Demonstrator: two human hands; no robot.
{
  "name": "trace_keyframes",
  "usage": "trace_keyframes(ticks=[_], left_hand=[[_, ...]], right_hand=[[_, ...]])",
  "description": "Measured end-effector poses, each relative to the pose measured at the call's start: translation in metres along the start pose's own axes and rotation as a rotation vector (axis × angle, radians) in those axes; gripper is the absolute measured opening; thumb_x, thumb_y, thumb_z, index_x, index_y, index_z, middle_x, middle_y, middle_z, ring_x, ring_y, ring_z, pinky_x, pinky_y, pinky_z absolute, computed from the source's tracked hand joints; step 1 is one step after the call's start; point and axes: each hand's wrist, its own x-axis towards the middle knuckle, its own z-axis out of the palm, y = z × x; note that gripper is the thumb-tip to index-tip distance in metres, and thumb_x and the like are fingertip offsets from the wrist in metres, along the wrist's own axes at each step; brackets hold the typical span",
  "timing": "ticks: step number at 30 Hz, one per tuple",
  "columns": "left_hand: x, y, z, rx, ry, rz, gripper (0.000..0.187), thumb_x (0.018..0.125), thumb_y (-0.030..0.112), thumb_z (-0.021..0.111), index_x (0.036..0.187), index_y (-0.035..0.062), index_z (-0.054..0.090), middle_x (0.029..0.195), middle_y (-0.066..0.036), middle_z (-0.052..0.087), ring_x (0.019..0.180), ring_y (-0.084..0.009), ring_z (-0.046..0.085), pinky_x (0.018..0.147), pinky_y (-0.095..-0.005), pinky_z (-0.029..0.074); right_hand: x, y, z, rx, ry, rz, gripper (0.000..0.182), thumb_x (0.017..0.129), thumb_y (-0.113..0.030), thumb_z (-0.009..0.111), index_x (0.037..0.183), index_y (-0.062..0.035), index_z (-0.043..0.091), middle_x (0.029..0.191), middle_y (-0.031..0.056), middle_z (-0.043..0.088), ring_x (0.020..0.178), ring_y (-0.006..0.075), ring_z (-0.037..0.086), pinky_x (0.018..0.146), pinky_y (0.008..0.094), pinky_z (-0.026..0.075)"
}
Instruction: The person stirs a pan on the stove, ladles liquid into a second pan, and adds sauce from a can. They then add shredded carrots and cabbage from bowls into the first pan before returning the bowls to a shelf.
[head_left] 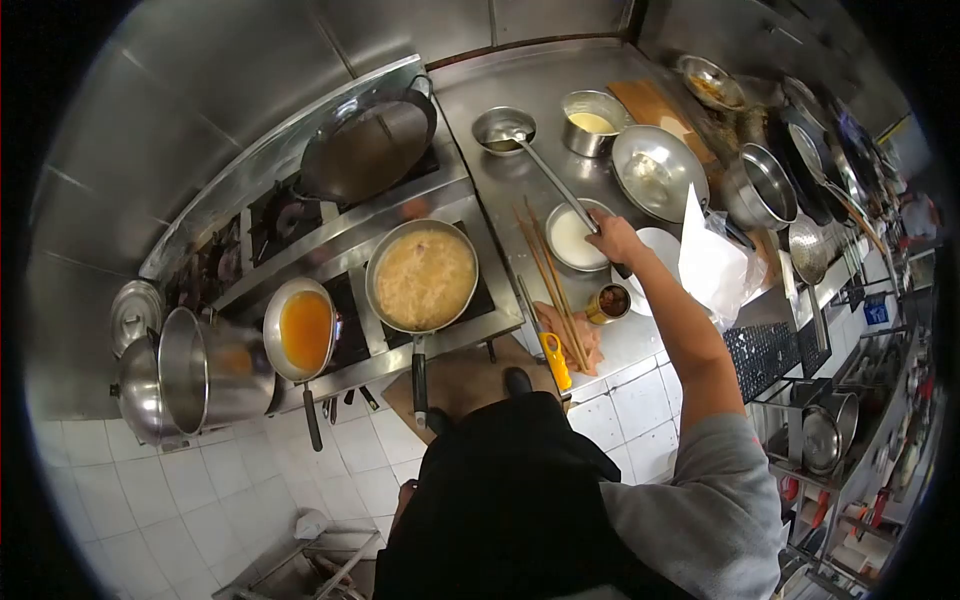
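Ladle [556, 181] at upper centre of the frame, its head at the small metal bowl [489, 121] on the desk [465, 85]; right hand [614, 245] closed round its handle beside the bowl of white liquid [572, 242]. Likely stiff, fairly light (head-heavy once filled), slick if wet; best held by the dark grip [622, 270]. Left hand [406, 493], lower centre, mostly hidden: cannot tell how open or whether holding anything.

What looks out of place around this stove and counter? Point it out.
Nothing looks plainly spilled or damaged. Slightly untidy: the white sheet is crumpled and juts up beside the wide steel pan, and the yellow-handled tool lies at the edge of the counter, where it might get knocked off.
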Motion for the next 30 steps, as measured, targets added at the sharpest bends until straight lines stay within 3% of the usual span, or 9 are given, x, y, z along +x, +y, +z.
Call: trace_keyframes(ticks=[8,13,16,18,21,23,25,27,30], left_hand=[[0.013,-0.002,0.000,-0.188,-0.008,0.075,0.026,0.080,0.026,0.069,0.092,0.0034,0.069,0.093,-0.018,0.070,0.089,-0.0349,0.067,0.079,-0.0394,0.053],[-0.001,0.056,-0.010,0.051,-0.011,-0.010,0.029,0.084,0.024,0.065,0.097,-0.0009,0.068,0.095,-0.022,0.069,0.092,-0.0383,0.066,0.082,-0.0415,0.052],[-0.016,0.092,-0.026,0.173,0.002,-0.025,0.032,0.088,0.027,0.062,0.098,-0.0029,0.066,0.091,-0.022,0.069,0.087,-0.0369,0.067,0.077,-0.0413,0.053],[-0.024,0.119,-0.038,0.158,0.000,-0.013,0.034,0.090,0.029,0.062,0.100,-0.0035,0.065,0.087,-0.021,0.070,0.081,-0.0343,0.068,0.071,-0.0406,0.055],[-0.056,0.187,-0.071,-0.063,-0.046,-0.113,0.039,0.092,0.035,0.062,0.107,-0.0011,0.059,0.073,-0.011,0.066,0.058,-0.0153,0.064,0.045,-0.0284,0.048],[-0.050,0.180,-0.079,-0.224,-0.058,-0.082,0.038,0.092,0.033,0.061,0.105,-0.0028,0.060,0.074,-0.012,0.067,0.060,-0.0179,0.065,0.050,-0.0302,0.050],[-0.065,0.224,-0.101,-0.130,-0.010,0.036,0.036,0.092,0.030,0.060,0.102,-0.0049,0.061,0.074,-0.014,0.067,0.066,-0.0202,0.067,0.063,-0.0323,0.052],[-0.070,0.253,-0.115,-0.096,0.014,0.126,0.036,0.092,0.030,0.061,0.104,-0.0042,0.060,0.077,-0.015,0.068,0.072,-0.0202,0.067,0.067,-0.0319,0.052],[-0.079,0.292,-0.127,-0.070,0.082,0.264,0.035,0.093,0.031,0.060,0.107,-0.0014,0.061,0.084,-0.013,0.068,0.079,-0.0187,0.066,0.070,-0.0301,0.052]], right_hand=[[-0.021,-0.046,-0.023,0.094,0.327,-0.054,0.027,0.083,-0.016,0.066,0.105,-0.0013,0.062,0.087,0.0223,0.066,0.083,0.0367,0.064,0.083,0.0452,0.049],[-0.077,-0.105,-0.022,0.201,0.025,-0.118,0.015,0.085,-0.013,0.060,0.089,0.0007,0.063,0.073,0.0193,0.063,0.072,0.0344,0.066,0.068,0.0454,0.051],[-0.102,-0.094,0.062,0.039,-0.016,-0.189,0.018,0.086,-0.017,0.059,0.091,0.0011,0.061,0.077,0.0208,0.065,0.076,0.0360,0.066,0.068,0.0442,0.052],[-0.116,-0.097,0.094,-0.311,-0.173,0.018,0.029,0.089,-0.027,0.057,0.101,-0.0005,0.060,0.088,0.0221,0.064,0.080,0.0358,0.067,0.066,0.0431,0.055],[-0.113,-0.099,0.114,-0.220,-0.036,0.153,0.042,0.081,-0.028,0.070,0.110,-0.0027,0.053,0.100,0.0193,0.062,0.087,0.0350,0.066,0.068,0.0428,0.055],[-0.116,-0.100,0.115,-0.165,-0.061,0.151,0.062,0.068,-0.024,0.083,0.114,-0.0031,0.047,0.102,0.0200,0.060,0.091,0.0358,0.065,0.071,0.0428,0.055],[-0.115,-0.099,0.122,-0.018,0.080,0.140,0.045,0.086,-0.035,0.064,0.108,0.0022,0.053,0.089,0.0228,0.061,0.084,0.0396,0.063,0.074,0.0477,0.052],[-0.112,-0.095,0.124,-0.100,0.031,0.097,0.072,0.065,-0.028,0.086,0.119,-0.0033,0.046,0.103,0.0221,0.059,0.091,0.0410,0.063,0.077,0.0456,0.053],[-0.123,-0.119,0.087,0.106,0.282,0.152,0.047,0.083,-0.009,0.059,0.127,0.0045,0.047,0.107,0.0308,0.054,0.099,0.0462,0.055,0.083,0.0486,0.047]])
